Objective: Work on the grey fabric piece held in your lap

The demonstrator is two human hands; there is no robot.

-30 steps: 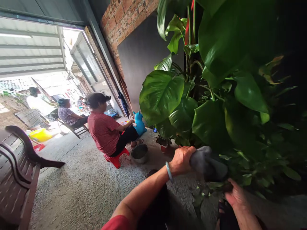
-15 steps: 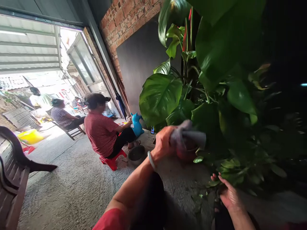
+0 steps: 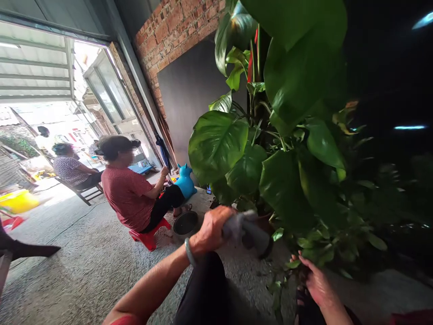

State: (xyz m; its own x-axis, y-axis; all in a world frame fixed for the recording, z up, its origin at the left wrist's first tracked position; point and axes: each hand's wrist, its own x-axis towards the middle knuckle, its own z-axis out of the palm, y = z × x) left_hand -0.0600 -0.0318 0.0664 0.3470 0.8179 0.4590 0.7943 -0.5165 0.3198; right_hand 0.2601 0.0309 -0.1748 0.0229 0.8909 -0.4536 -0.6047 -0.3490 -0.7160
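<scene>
My left hand (image 3: 214, 228), with a pale bangle on the wrist, is closed around a bunched grey cloth (image 3: 241, 230) blurred by motion. The cloth's loose end hangs to the right, in front of the pot (image 3: 265, 221) of a large leafy plant (image 3: 219, 144). At the lower right my right hand (image 3: 316, 282) is turned palm up, its visible fingers apart beside a small low leaf (image 3: 292, 264). Nothing held shows in it, though some fingers are hidden. Broad green leaves rise above both hands.
A person in a red shirt (image 3: 126, 194) sits on a red stool (image 3: 150, 234) to the left, near a dark basin (image 3: 186, 223) and a blue animal-shaped toy (image 3: 185, 183). Dark wooden furniture (image 3: 30, 248) juts in at the left edge. Other people sit farther back.
My left hand has moved down and left with the grey cloth, away from the leaves, and the cloth now droops. My right hand stays by the low leaves. The view has shifted slightly right.
</scene>
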